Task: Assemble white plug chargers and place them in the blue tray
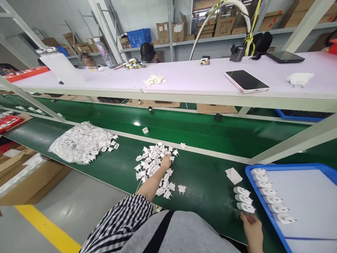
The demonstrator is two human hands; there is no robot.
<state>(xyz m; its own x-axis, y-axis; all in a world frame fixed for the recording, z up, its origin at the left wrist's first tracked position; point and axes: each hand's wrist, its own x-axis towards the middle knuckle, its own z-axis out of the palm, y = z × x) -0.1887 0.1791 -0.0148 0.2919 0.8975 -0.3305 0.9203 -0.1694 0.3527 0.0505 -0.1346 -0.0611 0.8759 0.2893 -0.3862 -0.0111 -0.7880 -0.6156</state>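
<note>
My left hand reaches out into a loose pile of small white plug parts on the green belt, fingers curled down among them; what it holds is hidden. My right hand rests low on the belt near the front edge, fingertips touching the nearest of three white plug parts lined up beside a blue tray. Inside the tray a column of several white plug parts lies on a white sheet.
A clear bag of white plug parts lies on the belt at left. A white paper scrap sits near the tray. The shelf above carries a phone, a tablet, a white adapter. Another person sits beyond.
</note>
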